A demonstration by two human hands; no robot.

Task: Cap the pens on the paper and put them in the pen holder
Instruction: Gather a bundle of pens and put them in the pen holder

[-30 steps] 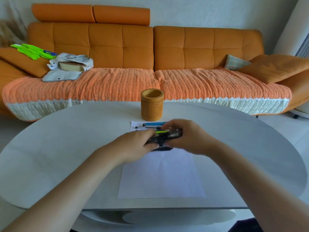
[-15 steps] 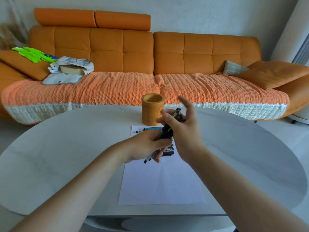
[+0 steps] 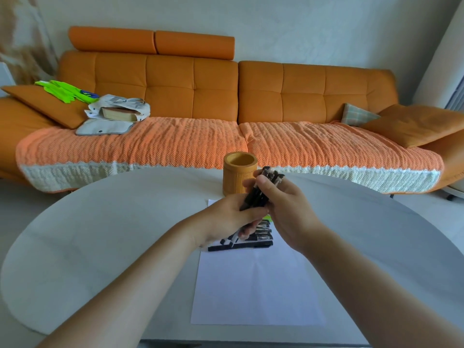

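Left hand (image 3: 226, 217) and right hand (image 3: 285, 205) both grip a bunch of black pens (image 3: 258, 194) beside the round tan bamboo pen holder (image 3: 236, 179) (more lie on the white paper sheet (image 3: 256, 285)), so next I'd guess lift and drop them in.

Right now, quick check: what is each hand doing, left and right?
The left hand is closed, gripping the lower end of the bundle of dark pens.
The right hand is closed, gripping the same bundle higher up.

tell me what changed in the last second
The left hand and right hand raised the pen bundle over the paper, tipping it from flat to nearly upright near the pen holder; both still grip it. Holder, paper and remaining pens stayed.
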